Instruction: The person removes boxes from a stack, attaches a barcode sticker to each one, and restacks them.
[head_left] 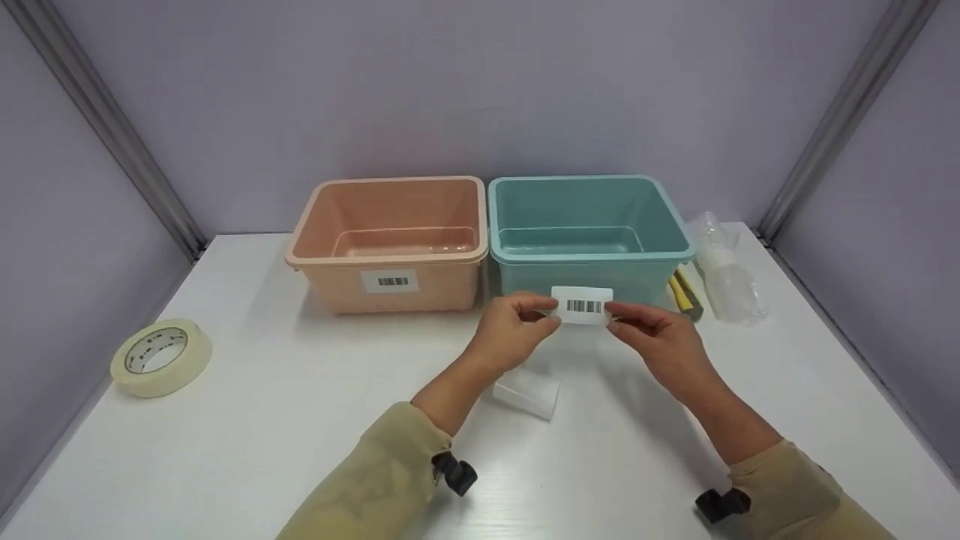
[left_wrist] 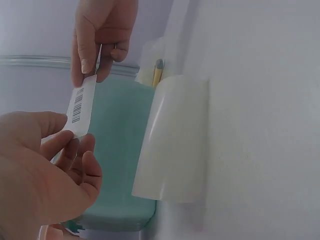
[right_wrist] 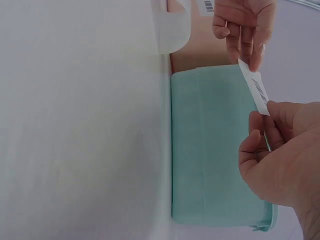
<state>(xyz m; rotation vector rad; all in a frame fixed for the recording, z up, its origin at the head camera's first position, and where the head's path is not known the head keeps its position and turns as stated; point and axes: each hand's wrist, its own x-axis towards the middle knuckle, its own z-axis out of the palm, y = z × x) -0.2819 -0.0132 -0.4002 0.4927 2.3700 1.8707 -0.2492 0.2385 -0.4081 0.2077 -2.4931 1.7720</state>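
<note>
A white barcode label (head_left: 583,306) is stretched between both hands, in front of the teal bin (head_left: 592,271). My left hand (head_left: 511,330) pinches its left end between thumb and fingers. At the opposite end, my right hand (head_left: 664,346) pinches the label the same way. The printed bars face me in the head view. In the left wrist view the label (left_wrist: 80,107) stands tilted, with the teal bin (left_wrist: 120,165) behind it. The right wrist view shows the label (right_wrist: 255,87) held off the bin's front wall.
A peach bin (head_left: 390,296) stands left of the teal one, with a barcode label (head_left: 391,281) on its front. A curled white sheet (head_left: 527,393) lies below the hands. Tape roll (head_left: 162,358) sits far left; a yellow-handled tool (head_left: 684,292) and clear plastic (head_left: 731,285) lie right.
</note>
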